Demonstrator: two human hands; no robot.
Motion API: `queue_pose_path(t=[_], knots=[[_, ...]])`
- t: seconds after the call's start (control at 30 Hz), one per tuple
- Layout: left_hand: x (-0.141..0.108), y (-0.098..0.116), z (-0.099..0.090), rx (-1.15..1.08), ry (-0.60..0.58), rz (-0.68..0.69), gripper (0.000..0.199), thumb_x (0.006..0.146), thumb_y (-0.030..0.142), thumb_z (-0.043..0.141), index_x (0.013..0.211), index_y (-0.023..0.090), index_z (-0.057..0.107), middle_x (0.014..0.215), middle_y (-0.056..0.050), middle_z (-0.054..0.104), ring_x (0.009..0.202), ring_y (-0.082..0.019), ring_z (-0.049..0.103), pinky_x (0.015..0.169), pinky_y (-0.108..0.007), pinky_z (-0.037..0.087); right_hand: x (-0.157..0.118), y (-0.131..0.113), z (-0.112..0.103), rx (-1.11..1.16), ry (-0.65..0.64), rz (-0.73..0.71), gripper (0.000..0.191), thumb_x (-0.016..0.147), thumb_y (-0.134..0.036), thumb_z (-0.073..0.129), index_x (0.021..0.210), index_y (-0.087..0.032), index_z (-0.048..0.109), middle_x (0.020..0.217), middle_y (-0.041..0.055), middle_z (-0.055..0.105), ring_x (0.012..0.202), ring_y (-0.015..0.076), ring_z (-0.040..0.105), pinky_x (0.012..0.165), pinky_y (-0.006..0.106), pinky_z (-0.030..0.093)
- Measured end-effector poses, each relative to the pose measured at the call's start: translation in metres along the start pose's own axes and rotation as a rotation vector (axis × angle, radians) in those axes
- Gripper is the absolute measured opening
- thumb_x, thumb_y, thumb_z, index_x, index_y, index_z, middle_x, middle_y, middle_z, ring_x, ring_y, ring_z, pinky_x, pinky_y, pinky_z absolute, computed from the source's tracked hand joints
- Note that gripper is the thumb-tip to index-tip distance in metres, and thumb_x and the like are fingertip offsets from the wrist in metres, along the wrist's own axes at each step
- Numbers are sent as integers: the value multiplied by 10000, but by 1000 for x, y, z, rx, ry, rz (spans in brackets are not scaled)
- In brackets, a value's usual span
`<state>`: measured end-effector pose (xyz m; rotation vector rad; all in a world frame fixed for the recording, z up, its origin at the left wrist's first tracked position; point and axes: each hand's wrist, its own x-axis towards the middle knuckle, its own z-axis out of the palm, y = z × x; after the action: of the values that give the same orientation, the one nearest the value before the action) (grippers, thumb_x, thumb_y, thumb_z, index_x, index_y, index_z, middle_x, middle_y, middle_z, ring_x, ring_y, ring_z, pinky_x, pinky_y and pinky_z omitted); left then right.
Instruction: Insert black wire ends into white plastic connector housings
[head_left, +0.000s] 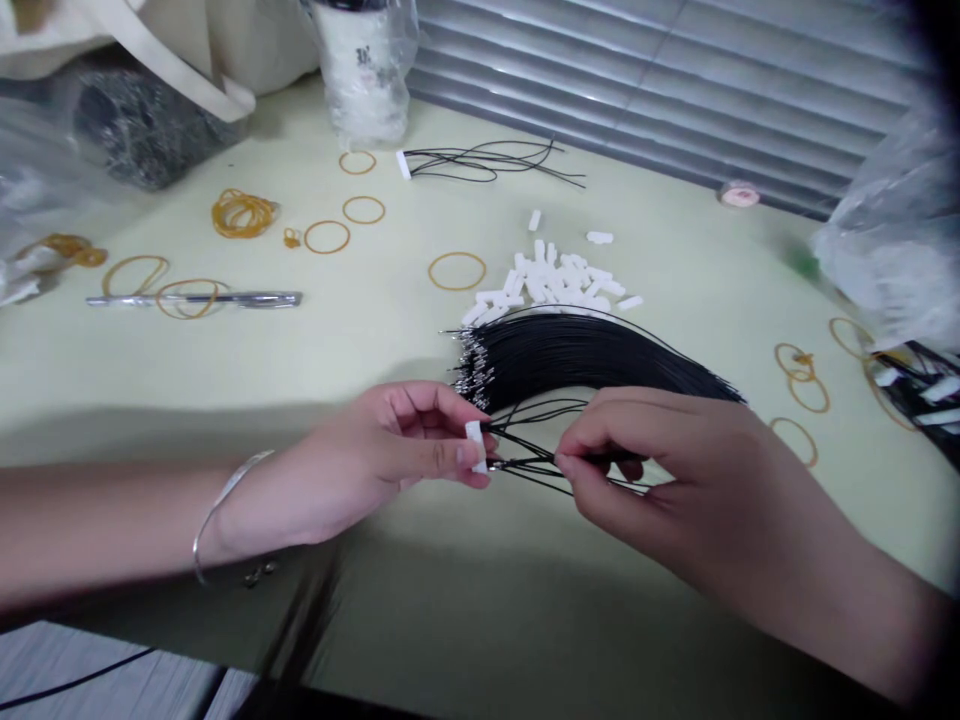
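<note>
Between the thumb and fingers of my left hand [409, 445] is a small white connector [475, 446], with several black wires running out of its right side. My right hand [660, 480] pinches black wires [529, 463] a short way to the right of the connector; its fingertips are closed together. Just behind both hands lies a thick bundle of black wires [577, 350] with metal tips at its left end. A heap of white connectors [559, 278] sits behind the bundle.
At the back, a white connector with wires [495, 160] lies near a wrapped cup [367, 75]. Rubber bands [244, 213] and a pen [259, 299] are on the left. Plastic bags [900, 220] and more wired connectors [926, 395] stand at the right edge.
</note>
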<state>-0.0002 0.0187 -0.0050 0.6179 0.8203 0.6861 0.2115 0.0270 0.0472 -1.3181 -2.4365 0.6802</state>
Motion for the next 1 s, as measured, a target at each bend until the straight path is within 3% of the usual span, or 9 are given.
queue_pose_path(t=[0.2, 0.63, 0.83, 1.0], knots=[[0, 0, 1, -9, 10, 11, 152, 732, 98, 674, 852, 143, 593, 761, 2, 665, 701, -92, 640, 716, -209, 522, 2, 0, 1, 52, -47, 88, 133, 705, -96, 531, 619, -196, 545, 602, -61, 548, 546, 51, 479, 466, 176, 343], [1, 6, 6, 2, 41, -14, 149, 707, 98, 691, 820, 132, 598, 724, 1, 672, 671, -98, 650, 674, -175, 523, 4, 0, 1, 125, -120, 94, 158, 706, -83, 523, 589, -189, 535, 539, -68, 519, 481, 48, 453, 426, 181, 323], [0, 7, 7, 2, 55, -36, 132, 703, 71, 685, 789, 120, 597, 680, 16, 662, 626, -83, 644, 607, -134, 513, 4, 0, 3, 96, -113, 98, 161, 690, -74, 528, 574, -186, 533, 543, -61, 523, 500, 57, 455, 455, 192, 334], [0, 7, 6, 5, 51, -32, 145, 701, 84, 692, 806, 127, 602, 697, 14, 665, 641, -90, 646, 641, -161, 520, 1, -1, 4, 85, -75, 63, 148, 663, -67, 545, 576, -185, 526, 560, -55, 523, 533, 69, 469, 489, 211, 338]])
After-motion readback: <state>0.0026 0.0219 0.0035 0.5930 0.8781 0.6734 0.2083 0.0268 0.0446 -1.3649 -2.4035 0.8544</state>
